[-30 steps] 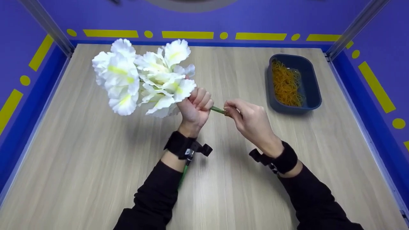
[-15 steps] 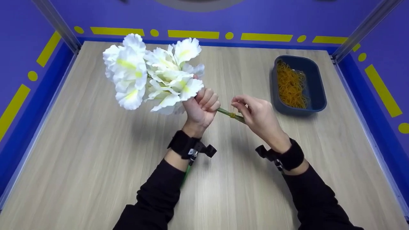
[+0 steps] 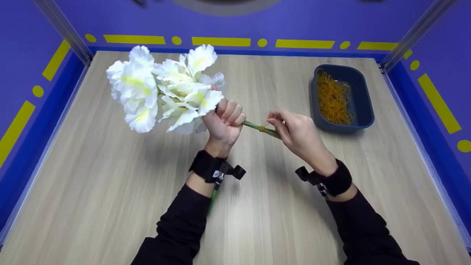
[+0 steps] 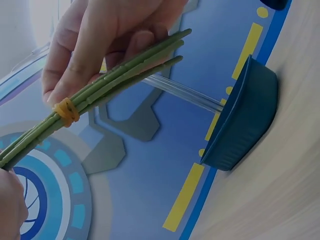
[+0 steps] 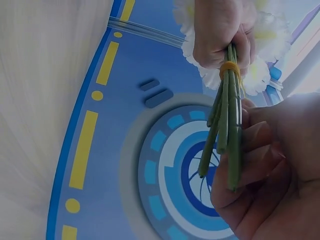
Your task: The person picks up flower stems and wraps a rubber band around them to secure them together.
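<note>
A bundle of green stems (image 3: 253, 126) is held above the tabletop (image 3: 250, 206) between the two hands, bound by a yellow rubber band (image 3: 262, 129) partway along the exposed length. The stems are gripped in a closed fist by the left hand (image 3: 225, 121), just below the white ruffled flowers (image 3: 180, 92), apparently artificial. That hold seems chosen so that the stems are gathered tightly and a stretch is left bare for the band. The fingertips of the right hand (image 3: 296, 134) are brought together beside the band, and a thin strand (image 5: 243, 90) of it appears to be pinched there, presumably so that it is drawn taut. The dark blue-grey tub (image 3: 338, 127) is set at the far right, probably for easy reach by the right hand; loose rubber bands (image 3: 333, 101) are heaped in it.

That heap is shown only from the head; by the left wrist view only the tub's outside is given, but the band is revealed there as several turns. The stem ends (image 5: 233, 181), covered by the right hand in the head view, are seen uneven and slightly fanned in both wrist views. Whether they are touched by the right hand's curled fingers cannot be told.
</note>
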`<state>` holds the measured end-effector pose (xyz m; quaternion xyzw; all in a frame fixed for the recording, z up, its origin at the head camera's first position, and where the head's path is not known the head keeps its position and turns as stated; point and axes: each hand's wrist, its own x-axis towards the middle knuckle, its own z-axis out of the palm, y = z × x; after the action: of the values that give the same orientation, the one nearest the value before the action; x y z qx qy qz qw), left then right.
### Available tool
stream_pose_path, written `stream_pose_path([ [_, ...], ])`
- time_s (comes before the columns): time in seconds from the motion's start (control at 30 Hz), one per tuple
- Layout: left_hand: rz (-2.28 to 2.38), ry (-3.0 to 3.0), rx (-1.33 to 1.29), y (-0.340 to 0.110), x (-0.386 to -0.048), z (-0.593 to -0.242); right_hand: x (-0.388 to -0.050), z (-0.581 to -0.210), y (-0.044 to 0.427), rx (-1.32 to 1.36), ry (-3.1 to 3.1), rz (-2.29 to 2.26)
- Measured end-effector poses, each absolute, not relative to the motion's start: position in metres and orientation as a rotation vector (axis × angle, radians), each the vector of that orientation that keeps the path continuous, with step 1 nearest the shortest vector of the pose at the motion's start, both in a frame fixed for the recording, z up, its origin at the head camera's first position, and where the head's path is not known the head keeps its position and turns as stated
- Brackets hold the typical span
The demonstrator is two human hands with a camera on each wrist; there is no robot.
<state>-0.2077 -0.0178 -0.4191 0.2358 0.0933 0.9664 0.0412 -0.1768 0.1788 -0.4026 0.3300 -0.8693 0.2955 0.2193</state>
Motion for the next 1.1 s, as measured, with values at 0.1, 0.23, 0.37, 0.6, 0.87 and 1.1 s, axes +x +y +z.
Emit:
stream_pose_path([
  [0.1, 2.954, 0.282, 0.752, -0.018, -0.209, -0.42, -0.176, -0.402, 0.183, 0.901, -2.422, 0.792],
  [0.23, 2.975, 0.265, 0.741, -0.023, -0.21, -0.42, -0.174, -0.399, 0.186, 0.878, -2.454, 0.76],
  [0.37, 3.011, 0.214, 0.729, -0.029, -0.21, -0.418, -0.172, -0.395, 0.191, 0.866, -2.505, 0.71],
  [0.6, 3.02, 0.19, 0.705, -0.03, -0.212, -0.416, -0.167, -0.386, 0.204, 0.884, -2.624, 0.733],
  [0.87, 3.026, 0.188, 0.683, -0.033, -0.21, -0.411, -0.169, -0.377, 0.224, 1.123, -2.739, 1.129],
  [1.1, 3.009, 0.127, 0.682, -0.032, -0.212, -0.411, -0.18, -0.374, 0.243, 1.297, -2.786, 1.646],
])
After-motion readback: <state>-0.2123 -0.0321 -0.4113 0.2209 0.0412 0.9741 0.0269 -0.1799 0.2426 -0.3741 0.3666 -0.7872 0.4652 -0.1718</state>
